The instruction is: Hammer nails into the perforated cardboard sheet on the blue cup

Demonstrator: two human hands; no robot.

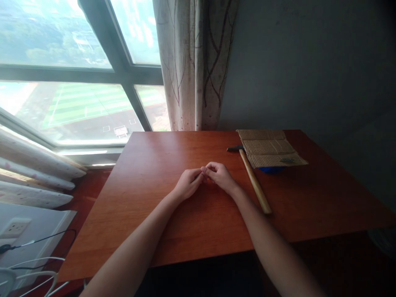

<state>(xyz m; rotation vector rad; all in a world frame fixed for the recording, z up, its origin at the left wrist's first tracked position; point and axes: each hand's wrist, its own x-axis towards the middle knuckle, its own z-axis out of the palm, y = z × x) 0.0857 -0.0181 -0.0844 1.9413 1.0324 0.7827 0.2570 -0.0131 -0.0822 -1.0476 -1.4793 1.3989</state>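
Observation:
My left hand (189, 182) and my right hand (219, 176) meet above the middle of the wooden table (136, 198), fingertips touching. The fingers of both are closed in a pinch; whatever may lie between them is hidden or too small to make out. To the right of my right hand lies a hammer (254, 181), its wooden handle pointing towards me and its dark head at the far end. A piece of corrugated cardboard (269, 147) sits beside the hammer head, partly covering it. Under the cardboard's near edge a blue object (271, 169) peeks out, mostly hidden.
A large window (89, 103) is at the left, with a patterned curtain (185, 62) behind the table. A dark wall (303, 74) stands at the back right. Cables (37, 264) and a wall socket (15, 228) are at the lower left, beside the table's edge.

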